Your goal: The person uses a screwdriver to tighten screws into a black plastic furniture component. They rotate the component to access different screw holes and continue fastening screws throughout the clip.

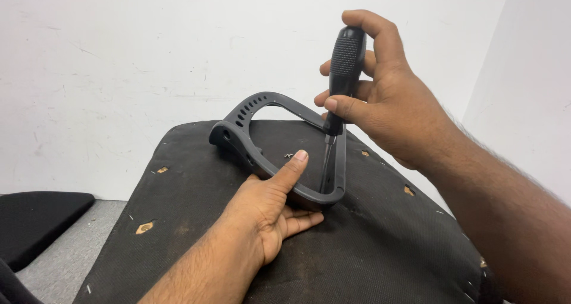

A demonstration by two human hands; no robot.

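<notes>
Right now your right hand is wrapped closed around the ribbed black handle of a long screwdriver with a slim metal shaft, thumb pressed across the front of the grip and forefinger curled over its top. You hold the tool nearly upright, and its shaft runs down from your fist into the inside of the dark grey plastic loop-shaped chair armrest, meeting the near right-hand upright of that loop just below your thumb (the very tip is hidden against the plastic).

Your left hand lies flat, palm down and fingers spread, on the black fabric-covered underside of a seat cushion, with its thumb hooked up over the near rail of the armrest and pressing on it; it grips nothing fully. The armrest stands on the cushion directly beyond that hand, its slotted arch rising away from you. Small torn spots showing tan wood dot the fabric to the left of your left wrist. Further left, a second black cushion rests on the grey floor.
</notes>
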